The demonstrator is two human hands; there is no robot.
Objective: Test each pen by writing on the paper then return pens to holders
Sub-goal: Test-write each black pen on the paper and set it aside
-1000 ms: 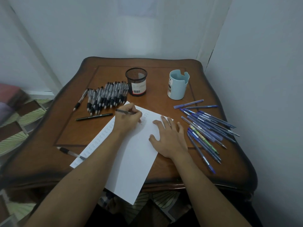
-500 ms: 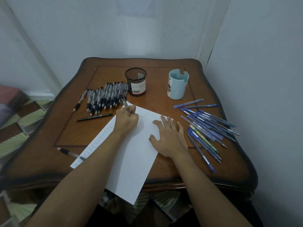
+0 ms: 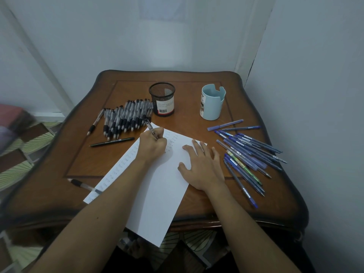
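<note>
L hand (image 3: 152,145), frame centre: fingers clenched round black pen (image 3: 150,128), tip on paper (image 3: 157,194). R hand (image 3: 202,166) flat, fingers released, pinning sheet. Risk: paper overhangs worktop (image 3: 88,160) near edge, so lifting R hand may let it slide.

1. Left hand (image 3: 152,147): bare, with knuckles and wrist bone standing out as soft ridges.
2. Right hand (image 3: 202,170): bare, its back smooth, with long slim fingers.
3. Left forearm (image 3: 102,213): bare to the frame's lower edge, slender, with a tiny dark spot on top.
4. Right forearm (image 3: 248,223): bare to the frame's lower edge, slender.
</note>
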